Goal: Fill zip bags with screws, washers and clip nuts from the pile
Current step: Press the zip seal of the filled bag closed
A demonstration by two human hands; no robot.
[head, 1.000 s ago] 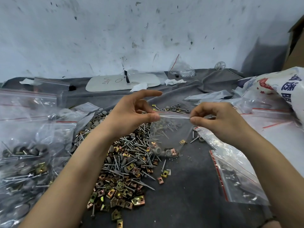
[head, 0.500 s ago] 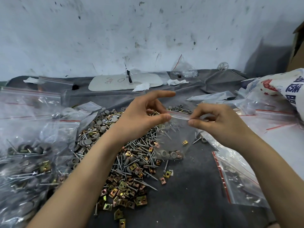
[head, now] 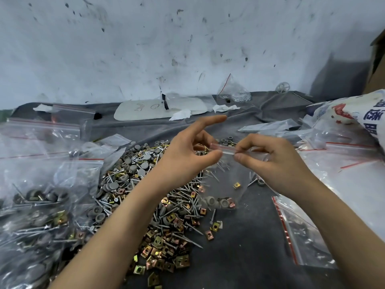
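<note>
A small clear zip bag (head: 227, 184) hangs between my hands above the table, with grey washers, a clip nut and screws in its bottom. My left hand (head: 187, 157) pinches the left end of its red zip strip, index finger stretched out. My right hand (head: 270, 161) pinches the strip just to the right, fingers curled. Under and left of the bag lies the pile (head: 158, 205) of screws, grey washers and brass clip nuts on the dark cloth.
Filled zip bags (head: 41, 205) are heaped at the left. Empty zip bags (head: 302, 232) lie at the right beside a printed sack (head: 358, 113). A white board (head: 150, 109) and a bag of small parts (head: 233, 92) sit by the wall.
My two hands have drawn closer together along the zip strip, the right hand sliding left toward the left thumb. The bag has stayed hanging over the pile's right edge.
</note>
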